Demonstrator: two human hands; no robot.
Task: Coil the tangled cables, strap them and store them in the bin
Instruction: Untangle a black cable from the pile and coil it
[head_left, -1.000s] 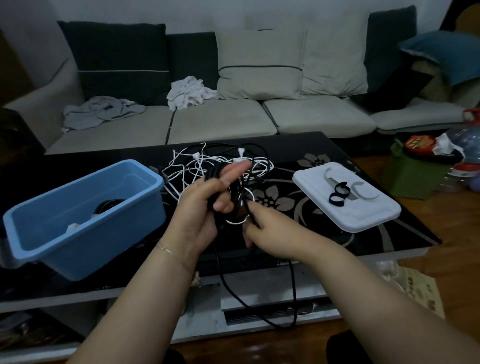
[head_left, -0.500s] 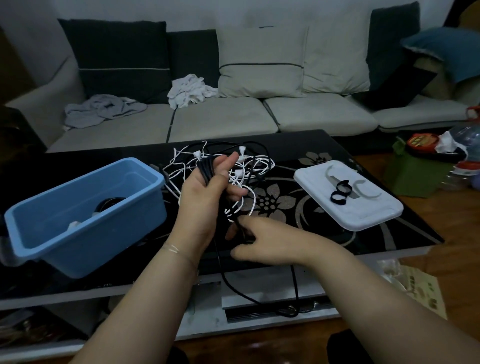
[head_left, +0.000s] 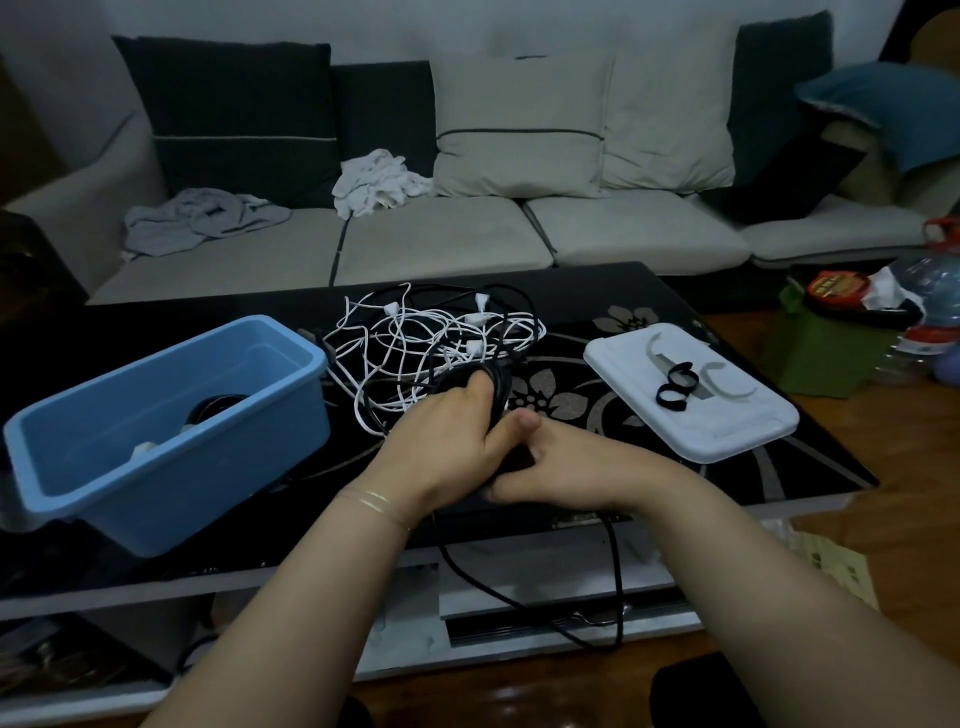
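One coil in hand: the black cable (head_left: 497, 385) is bunched into loops above the near middle of the counter (head_left: 649, 291), and its free tail drops over the counter's front edge and hangs in a long slack loop below.
Left hand: the left hand (head_left: 447, 441) grips the loop bundle, fingers (head_left: 475, 387) curled round it – thumb side toward the right hand.
Right hand: the right hand (head_left: 550, 467) lies just beside the left and touches it, thumb up; its fingers seem curled under onto the cable, though what they pinch is hidden.
Step, as I judge it: feeding the hanging tail up into the coil, one loop at a time.
Doing it well: match each new loop to those already held, let the tail slide through the right hand so it untwists, and keep the left grip firm so no loop slips out.
Watch for: the white cables (head_left: 415, 343) lie tangled just behind the hands – a black strand may run through them and snag.
Straps: black straps (head_left: 675, 387) wait on the white lid (head_left: 727, 441) to the right, well within reach.
Bin: the blue bin (head_left: 156, 467) stands to the left, with some dark coil already inside.
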